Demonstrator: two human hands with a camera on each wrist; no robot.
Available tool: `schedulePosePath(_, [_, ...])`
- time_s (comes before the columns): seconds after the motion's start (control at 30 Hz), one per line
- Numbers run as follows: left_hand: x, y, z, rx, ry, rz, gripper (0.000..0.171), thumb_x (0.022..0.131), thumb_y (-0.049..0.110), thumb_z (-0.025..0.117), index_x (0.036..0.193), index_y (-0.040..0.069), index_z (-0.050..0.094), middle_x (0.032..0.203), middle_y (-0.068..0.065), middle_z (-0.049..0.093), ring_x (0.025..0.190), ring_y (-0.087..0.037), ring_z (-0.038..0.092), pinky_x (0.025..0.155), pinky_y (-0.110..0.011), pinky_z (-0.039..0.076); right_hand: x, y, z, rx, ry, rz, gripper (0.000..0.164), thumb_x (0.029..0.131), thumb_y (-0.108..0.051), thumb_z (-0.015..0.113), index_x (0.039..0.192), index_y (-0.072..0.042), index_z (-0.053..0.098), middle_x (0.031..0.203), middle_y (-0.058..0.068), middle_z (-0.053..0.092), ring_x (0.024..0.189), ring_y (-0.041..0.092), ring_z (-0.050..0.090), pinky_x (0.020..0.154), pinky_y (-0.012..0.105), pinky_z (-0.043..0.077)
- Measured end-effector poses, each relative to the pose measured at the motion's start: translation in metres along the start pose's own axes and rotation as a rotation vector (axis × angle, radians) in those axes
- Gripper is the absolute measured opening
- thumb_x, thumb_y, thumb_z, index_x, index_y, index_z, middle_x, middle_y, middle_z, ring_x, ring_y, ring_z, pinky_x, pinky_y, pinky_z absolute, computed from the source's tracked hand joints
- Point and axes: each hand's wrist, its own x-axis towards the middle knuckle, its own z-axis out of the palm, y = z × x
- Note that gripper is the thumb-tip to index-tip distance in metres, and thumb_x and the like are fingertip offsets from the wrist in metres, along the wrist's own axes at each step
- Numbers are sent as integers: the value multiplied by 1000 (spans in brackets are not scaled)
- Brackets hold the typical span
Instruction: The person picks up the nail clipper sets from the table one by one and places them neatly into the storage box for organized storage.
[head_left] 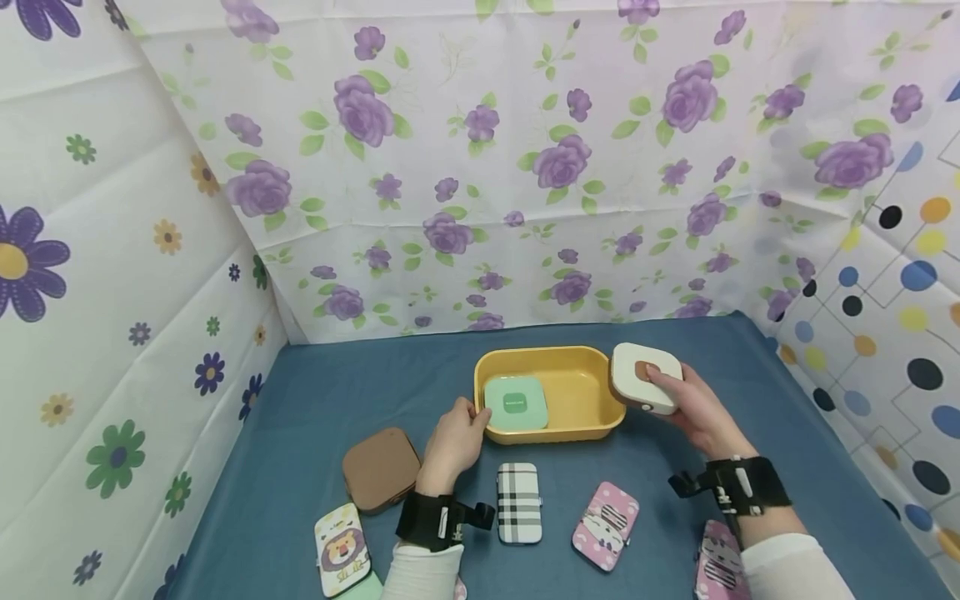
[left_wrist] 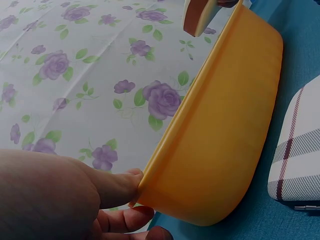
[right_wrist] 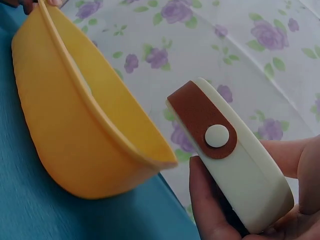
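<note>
My left hand (head_left: 455, 442) pinches the left end of a yellow plastic basin (head_left: 581, 396); in the left wrist view the thumb (left_wrist: 117, 187) lies at the rim with fingers below. Inside the basin's left half lies a mint-green square case (head_left: 516, 403). Just past the basin's right end, my right hand (head_left: 701, 408) holds a cream square case (head_left: 645, 377) in the air. That case has a brown strap (right_wrist: 202, 117) with a round white snap, seen in the right wrist view. The thumb is on its top face and the fingers are underneath.
Nearer me lie a plaid case (head_left: 519, 503), a pink cartoon case (head_left: 606, 527) and another pink case (head_left: 722, 562) by the right forearm. To the left are a brown case (head_left: 381, 469) and a lion case (head_left: 342, 550), partly over a green one (head_left: 363, 588). Floral cloth (head_left: 465, 167) hangs behind.
</note>
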Motion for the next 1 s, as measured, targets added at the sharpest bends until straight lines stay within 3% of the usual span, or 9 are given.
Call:
schedulePosePath(0.57, [-1,3,0,-3,-9,2,26,116,34,51,107,10,50,71,-6,40,57,-21,34,58,-38,28,2,0,30,-48,-47,-54,97,108,-49,64,171,-8,4,141,9,50,101,6,66,85,30,56])
schedulePosePath(1.0, [0,1,1,1,-6,3,26,116,34,51,107,10,51,70,-6,40,57,-21,34,58,-37,28,-2,0,40,-135,-19,-63,103,103,-55,68,172,-9,7,158,20,41,106,11,65,85,30,57])
